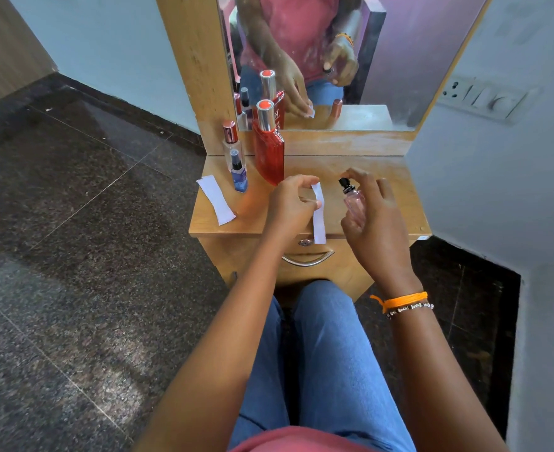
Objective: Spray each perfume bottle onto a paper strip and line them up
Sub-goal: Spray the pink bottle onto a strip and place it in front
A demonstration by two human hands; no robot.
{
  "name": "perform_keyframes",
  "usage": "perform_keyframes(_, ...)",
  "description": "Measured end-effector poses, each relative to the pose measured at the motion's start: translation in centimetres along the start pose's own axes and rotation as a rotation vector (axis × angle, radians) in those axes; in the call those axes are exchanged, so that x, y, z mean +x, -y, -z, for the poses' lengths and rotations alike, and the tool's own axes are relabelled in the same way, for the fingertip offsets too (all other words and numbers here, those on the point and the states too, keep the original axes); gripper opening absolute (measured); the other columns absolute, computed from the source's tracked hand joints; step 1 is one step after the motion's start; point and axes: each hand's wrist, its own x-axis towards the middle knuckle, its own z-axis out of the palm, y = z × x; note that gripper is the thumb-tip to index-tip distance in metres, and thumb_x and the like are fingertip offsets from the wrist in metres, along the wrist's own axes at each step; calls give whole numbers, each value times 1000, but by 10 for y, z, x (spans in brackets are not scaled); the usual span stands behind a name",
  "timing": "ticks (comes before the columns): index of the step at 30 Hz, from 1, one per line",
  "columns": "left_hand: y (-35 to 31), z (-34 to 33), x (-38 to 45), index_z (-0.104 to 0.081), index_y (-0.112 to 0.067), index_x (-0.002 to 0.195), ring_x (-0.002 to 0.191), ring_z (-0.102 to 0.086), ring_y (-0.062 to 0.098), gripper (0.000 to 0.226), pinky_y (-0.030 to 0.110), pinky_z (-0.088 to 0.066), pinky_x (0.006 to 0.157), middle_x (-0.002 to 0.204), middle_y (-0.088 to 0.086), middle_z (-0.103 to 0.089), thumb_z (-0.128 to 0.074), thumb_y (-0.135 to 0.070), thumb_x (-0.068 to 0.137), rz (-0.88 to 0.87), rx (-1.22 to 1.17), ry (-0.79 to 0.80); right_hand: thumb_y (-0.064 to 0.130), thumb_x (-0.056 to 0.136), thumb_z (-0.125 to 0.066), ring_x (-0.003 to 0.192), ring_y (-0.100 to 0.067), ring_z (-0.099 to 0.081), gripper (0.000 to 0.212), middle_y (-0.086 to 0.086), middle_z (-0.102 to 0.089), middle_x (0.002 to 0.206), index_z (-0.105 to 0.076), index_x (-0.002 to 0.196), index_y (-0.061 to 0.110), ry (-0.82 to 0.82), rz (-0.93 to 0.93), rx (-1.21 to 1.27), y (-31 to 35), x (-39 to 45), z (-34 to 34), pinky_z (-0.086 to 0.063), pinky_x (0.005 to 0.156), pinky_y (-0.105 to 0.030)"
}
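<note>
The right hand (375,223) is wrapping a closed grip around a small pink perfume bottle (354,205), thumb and fingers curling round its glass body while the index finger is reaching over the black spray cap (345,183). The bottle is tilting with its nozzle pointing toward nine o'clock, at the paper strip (318,213) just beside it. The left hand (290,203) is pinching that strip near its upper end between thumb and fingertips, the grip narrowed tight on the paper, and the strip is hanging down past the front edge of the wooden desk (396,190) toward six o'clock.

At about ten o'clock from the hands, a tall red bottle (269,154) with a silver cap is standing upright on the desk. Left of it a clear bottle (231,141) with a dark red cap and a small blue bottle (238,174) are standing close together. A second paper strip (216,200) is lying flat near the desk's left edge, at nine o'clock from the left hand. A mirror (383,60) is rising at twelve o'clock behind the bottles.
</note>
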Motion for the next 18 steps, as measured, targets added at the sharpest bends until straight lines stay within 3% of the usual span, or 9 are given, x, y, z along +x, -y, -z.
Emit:
perform_keyframes(3, 3, -9, 10, -57, -16, 123, 79, -62, 14, 48, 14, -47, 68, 125, 3, -56, -65, 2, 79, -25, 120, -19, -4, 71, -54, 77, -27, -56, 64, -3, -49, 109, -45, 124, 31, -11, -3, 31, -2, 2, 1, -52, 58, -44)
perform_keyframes(7, 5, -16, 6, -48, -17, 132, 100, -57, 22, 58, 32, -50, 87, 124, 4, -48, -69, -5, 79, -77, 279, -122, -4, 71, -54, 76, -25, -55, 64, -2, -49, 108, -45, 124, 31, -17, -6, 54, -5, 5, 0, -52, 59, -44)
perform_keyframes(11, 8, -11, -10, -59, -21, 121, 104, -50, 23, 46, 29, -42, 85, 115, 4, -51, -73, -18, 78, -180, 428, -252, -4, 70, -54, 75, -25, -54, 66, -2, -49, 108, -45, 124, 32, -10, -9, 66, -6, 7, -3, -51, 59, -44)
perform_keyframes(18, 21, -12, -9, -64, -28, 117, 94, -40, 16, 38, 24, -34, 80, 111, -1, -52, -69, -33, 80, -149, 507, -212, -6, 71, -54, 75, -22, -55, 67, -1, -49, 110, -45, 126, 31, -11, 5, 121, -5, 7, -6, -52, 60, -44)
